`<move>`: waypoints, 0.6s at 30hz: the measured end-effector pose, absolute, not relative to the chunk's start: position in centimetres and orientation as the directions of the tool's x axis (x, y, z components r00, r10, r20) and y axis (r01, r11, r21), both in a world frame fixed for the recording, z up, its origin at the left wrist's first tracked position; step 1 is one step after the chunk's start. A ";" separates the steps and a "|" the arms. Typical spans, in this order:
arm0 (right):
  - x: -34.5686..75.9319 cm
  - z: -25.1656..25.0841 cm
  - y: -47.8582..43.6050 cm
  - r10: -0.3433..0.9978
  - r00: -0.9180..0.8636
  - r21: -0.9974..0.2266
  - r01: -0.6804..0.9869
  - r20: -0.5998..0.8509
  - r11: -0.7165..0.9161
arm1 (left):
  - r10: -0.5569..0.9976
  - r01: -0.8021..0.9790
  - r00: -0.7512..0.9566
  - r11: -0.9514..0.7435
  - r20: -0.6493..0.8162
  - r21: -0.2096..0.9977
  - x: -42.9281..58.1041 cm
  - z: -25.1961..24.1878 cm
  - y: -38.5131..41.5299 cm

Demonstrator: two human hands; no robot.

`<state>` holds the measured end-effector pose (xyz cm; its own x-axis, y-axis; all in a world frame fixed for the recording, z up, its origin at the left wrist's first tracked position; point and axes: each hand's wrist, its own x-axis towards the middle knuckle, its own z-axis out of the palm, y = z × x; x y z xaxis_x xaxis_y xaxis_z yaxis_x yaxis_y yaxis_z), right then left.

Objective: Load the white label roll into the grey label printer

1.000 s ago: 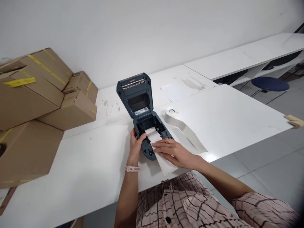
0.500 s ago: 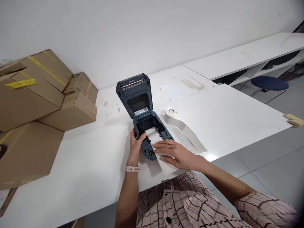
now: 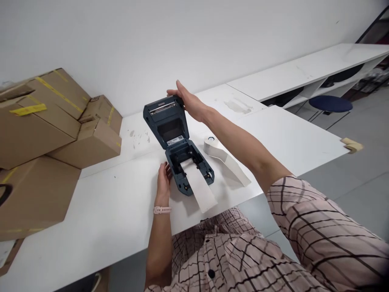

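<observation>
A dark blue-grey label printer (image 3: 200, 164) sits on the white table with its lid (image 3: 165, 121) raised. My right hand (image 3: 188, 101) is at the lid's top right corner, its fingers curved over the edge and partly hidden behind it. Low on the printer's left side rests my left hand (image 3: 164, 180), loosely bent fingers apart against the casing. A white label strip (image 3: 202, 190) runs from inside the printer over its front and onto the table. Right of the printer lies a label roll (image 3: 210, 142) with a long loose tail.
Stacked cardboard boxes (image 3: 57, 117) with yellow tape fill the table's left side. A wall stands behind. To the right are a low white shelf unit (image 3: 306, 67), a blue stool (image 3: 331, 104) and a tan piece (image 3: 351, 145) at the table's corner.
My right hand has left the label strip and moved up to the lid. The strip now lies uncovered over the printer's front. My left thumb has come off the printer's inner edge.
</observation>
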<state>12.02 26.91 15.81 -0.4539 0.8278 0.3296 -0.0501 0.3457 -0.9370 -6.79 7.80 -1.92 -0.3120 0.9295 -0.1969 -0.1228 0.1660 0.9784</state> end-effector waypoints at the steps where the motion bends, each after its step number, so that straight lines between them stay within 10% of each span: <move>1: 12.0 15.6 26.0 0.834 -0.437 -0.936 -0.064 0.338 0.346 | 0.915 -0.171 -0.320 0.198 -0.244 0.965 -7.1 -1.3 7.3; 10: 16.9 5.2 8.2 0.861 -0.235 -0.871 0.097 0.450 0.482 | 0.927 -0.182 -0.345 0.086 -0.146 0.980 -4.6 2.2 3.4; 18: 17.9 -1.1 7.2 0.946 -0.288 -0.978 -0.101 -0.147 -0.183 | 0.963 -0.171 -0.235 0.095 -0.135 0.981 -0.9 0.7 1.6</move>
<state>17.88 7.20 -1.15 -0.2882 0.9462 -0.1473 -0.1008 -0.1830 -0.9779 -0.89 1.62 0.73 -0.2348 0.9627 -0.1346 -0.1709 0.0954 0.9807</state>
